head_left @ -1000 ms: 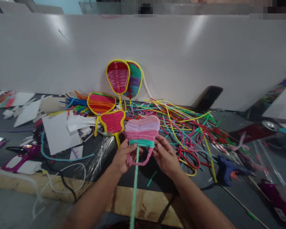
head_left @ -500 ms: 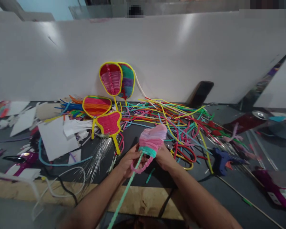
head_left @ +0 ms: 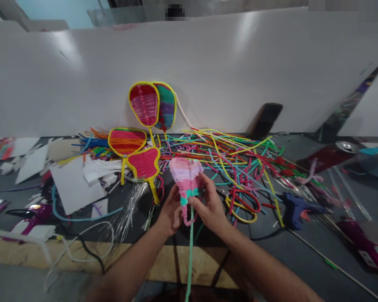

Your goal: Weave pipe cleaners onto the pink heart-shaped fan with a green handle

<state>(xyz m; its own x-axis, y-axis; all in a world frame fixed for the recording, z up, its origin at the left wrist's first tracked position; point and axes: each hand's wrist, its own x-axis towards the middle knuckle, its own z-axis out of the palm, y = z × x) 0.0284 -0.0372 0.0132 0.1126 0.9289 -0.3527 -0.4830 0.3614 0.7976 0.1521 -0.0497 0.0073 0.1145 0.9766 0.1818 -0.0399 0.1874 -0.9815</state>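
Between my two hands is a small fan shape wrapped in pipe cleaners (head_left: pixel 186 176), banded pink, lilac and teal, with an open pink loop at its lower end. A long mint-green pipe cleaner (head_left: pixel 190 256) runs down from its teal band toward me. My left hand (head_left: pixel 171 212) is closed on the left edge, its fingers partly behind the piece. On the right edge, my right hand (head_left: pixel 210 205) grips with the thumb near the teal band. Finished-looking fans with yellow rims, one pink (head_left: pixel 144 163) and one orange-red (head_left: pixel 127 141), lie to the left.
Loose pipe cleaners (head_left: pixel 208 147) spread along the white partition (head_left: pixel 208 75). Scissors (head_left: pixel 242 205) and a blue glue gun (head_left: pixel 299 209) lie right of my hands. A phone (head_left: pixel 266 121) leans at the back, near a dark red can (head_left: pixel 327 157). White paper (head_left: pixel 77 184) lies left.
The wrapped fan piece has turned more upright and shifted left, and its mint-green pipe cleaner now hangs nearly straight down. My right thumb has come round to the front.
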